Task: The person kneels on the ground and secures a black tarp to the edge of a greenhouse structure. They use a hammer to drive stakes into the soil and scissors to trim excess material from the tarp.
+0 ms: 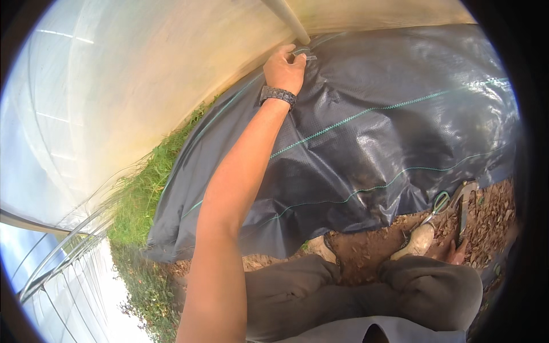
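My left hand (284, 71) reaches far forward, a dark watch on its wrist. Its fingers pinch a small metal pin (305, 55) at the far edge of a black woven ground sheet (389, 137), next to the foot of a pale pole (287, 20). Only a few fingers of my right hand (456, 252) show past my right knee. They sit at the lower end of a dark-handled tool (463, 208) that points up over the soil. Green-handled scissors (439, 204) lie beside that tool.
A translucent plastic tunnel wall (126, 91) curves along the left, with a strip of grass (143, 194) at its base. Thin green lines cross the sheet. Bare brown soil with dry bits (372, 246) lies by my shoes (419, 240) and bent knees.
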Demonstrator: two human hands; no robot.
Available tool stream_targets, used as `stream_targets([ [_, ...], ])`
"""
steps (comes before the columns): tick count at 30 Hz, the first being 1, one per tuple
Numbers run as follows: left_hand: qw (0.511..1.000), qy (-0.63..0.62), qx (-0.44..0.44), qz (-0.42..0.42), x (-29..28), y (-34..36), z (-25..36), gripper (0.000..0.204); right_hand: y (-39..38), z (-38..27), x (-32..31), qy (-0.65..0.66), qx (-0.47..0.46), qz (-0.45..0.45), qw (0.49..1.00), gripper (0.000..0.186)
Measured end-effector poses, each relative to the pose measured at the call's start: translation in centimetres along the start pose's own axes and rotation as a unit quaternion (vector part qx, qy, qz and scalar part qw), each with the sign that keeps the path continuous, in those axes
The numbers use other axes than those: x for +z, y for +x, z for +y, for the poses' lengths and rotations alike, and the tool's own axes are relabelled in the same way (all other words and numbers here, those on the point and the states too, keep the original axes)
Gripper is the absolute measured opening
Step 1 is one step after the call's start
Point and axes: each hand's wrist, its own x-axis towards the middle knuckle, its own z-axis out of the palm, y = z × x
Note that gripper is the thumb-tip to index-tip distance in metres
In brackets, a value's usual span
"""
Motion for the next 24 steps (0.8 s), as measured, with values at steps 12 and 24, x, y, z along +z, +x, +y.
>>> stream_targets([
  [12,0.991,0.011,0.111,0.072,2.7,3.3,-4.7,0.031,-0.2,1.5,1.3,-0.022,-0.011,0.026,0.999,0.07],
  [24,0.972,0.122,0.189,0.063,2.9,3.4,-4.2,0.034,-0.8,-0.8,0.2,-0.027,-0.002,-0.002,1.0,0.07],
])
